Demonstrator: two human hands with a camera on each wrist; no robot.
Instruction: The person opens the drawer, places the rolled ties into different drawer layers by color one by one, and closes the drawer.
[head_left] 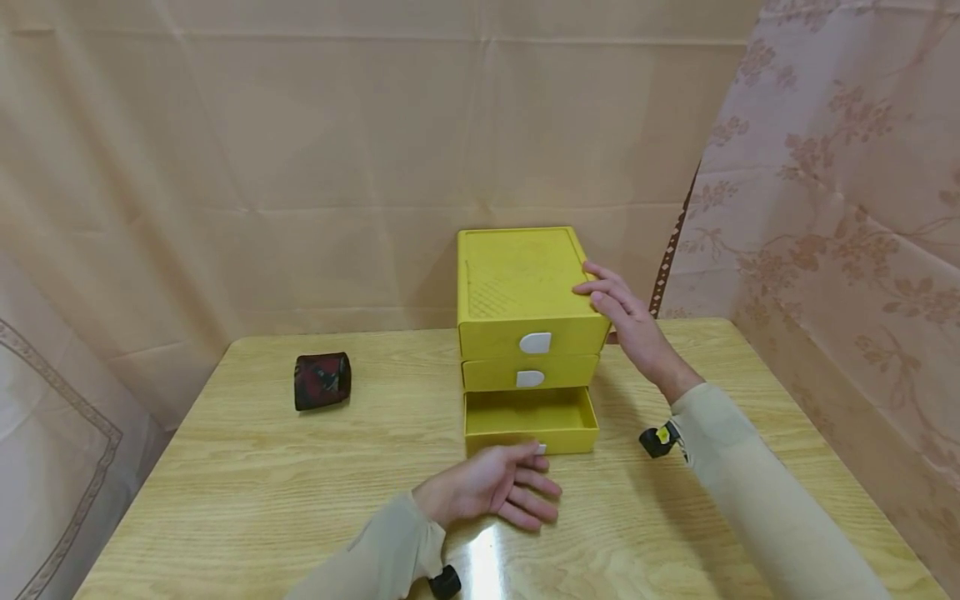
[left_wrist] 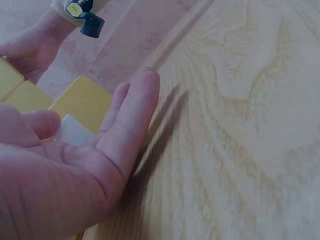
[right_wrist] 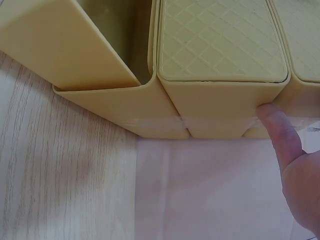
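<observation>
A yellow drawer unit [head_left: 525,271] with three tiers stands at the back of the table. Its bottom drawer [head_left: 495,442] is pulled out, and no contents show in it. The upper two drawers are closed. My left hand [head_left: 491,487] is at the bottom drawer's front, its thumb by the white handle [left_wrist: 73,131] and its other fingers extended below. Whether the thumb touches the handle is hard to tell. My right hand [head_left: 633,321] rests on the unit's top right edge, with one finger [right_wrist: 280,132] against the side wall.
A small dark red-and-black object [head_left: 322,382] lies on the wooden table [head_left: 247,492], left of the unit. Beige cloth [head_left: 337,167] hangs behind, and a floral curtain [head_left: 847,225] hangs at the right.
</observation>
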